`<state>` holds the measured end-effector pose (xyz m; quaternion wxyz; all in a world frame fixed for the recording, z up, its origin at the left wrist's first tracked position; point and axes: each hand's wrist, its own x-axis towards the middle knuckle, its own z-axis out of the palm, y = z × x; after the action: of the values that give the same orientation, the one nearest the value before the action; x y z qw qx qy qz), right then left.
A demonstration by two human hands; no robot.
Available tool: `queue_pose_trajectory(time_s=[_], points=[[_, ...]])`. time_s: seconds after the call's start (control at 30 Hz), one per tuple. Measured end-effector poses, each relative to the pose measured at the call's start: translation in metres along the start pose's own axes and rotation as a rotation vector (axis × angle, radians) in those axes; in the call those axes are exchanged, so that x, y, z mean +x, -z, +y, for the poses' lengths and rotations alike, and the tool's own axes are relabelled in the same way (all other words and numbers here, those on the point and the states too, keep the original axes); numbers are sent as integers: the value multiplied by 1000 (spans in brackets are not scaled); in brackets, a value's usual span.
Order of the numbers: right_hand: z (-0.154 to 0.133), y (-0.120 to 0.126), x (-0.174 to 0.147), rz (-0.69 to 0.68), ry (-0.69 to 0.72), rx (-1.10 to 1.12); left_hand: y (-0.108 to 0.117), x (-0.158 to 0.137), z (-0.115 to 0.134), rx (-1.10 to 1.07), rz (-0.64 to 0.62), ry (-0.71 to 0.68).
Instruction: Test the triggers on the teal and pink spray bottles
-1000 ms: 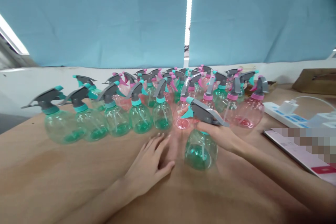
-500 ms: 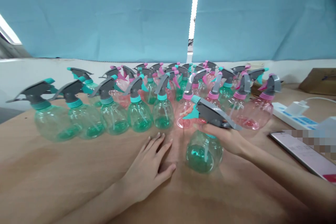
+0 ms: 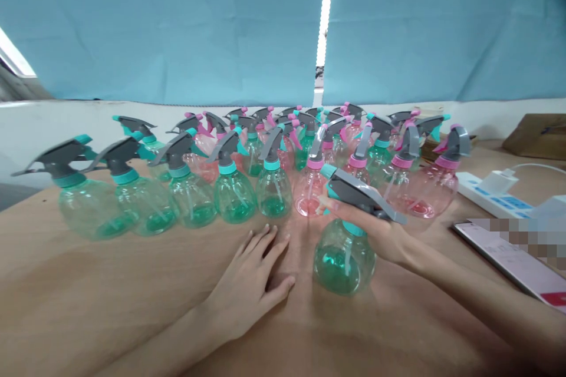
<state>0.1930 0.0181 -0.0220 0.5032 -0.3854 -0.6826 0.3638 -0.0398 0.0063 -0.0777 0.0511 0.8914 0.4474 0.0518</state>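
Note:
My right hand [image 3: 375, 227] is wrapped round the neck and trigger of a green spray bottle [image 3: 342, 265], whose grey head has a teal nozzle pointing up and left. The bottle is clear green plastic with a thin dip tube inside; I cannot tell whether its base touches the table. My left hand [image 3: 250, 283] lies flat on the wooden table [image 3: 145, 300], fingers spread, holding nothing. Just beyond its fingertips stands a green spray bottle [image 3: 274, 191] in the front row. A pink spray bottle [image 3: 309, 188] stands behind the held one.
Several green and pink spray bottles [image 3: 104, 206] stand in rows across the table. At the right lie a white power strip [image 3: 495, 194] with a plugged-in charger and a phone [image 3: 508, 259]. A brown cardboard box [image 3: 537, 136] sits at the back right, before a blue curtain [image 3: 177, 23].
My right hand's fingers have pulled in round the trigger, which now sits closer to the neck. The bottle's place is nearly the same. My left hand has not moved.

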Motion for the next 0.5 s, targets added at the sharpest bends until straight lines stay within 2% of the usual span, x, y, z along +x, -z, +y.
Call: queue_pose_trajectory(time_s=[0.37,0.5], points=[[0,-1,-1,9,-11,25,3,0,2,-11,-21,13],[4,-3,-1,20,-65,1,1,0,2,-14,8,-5]])
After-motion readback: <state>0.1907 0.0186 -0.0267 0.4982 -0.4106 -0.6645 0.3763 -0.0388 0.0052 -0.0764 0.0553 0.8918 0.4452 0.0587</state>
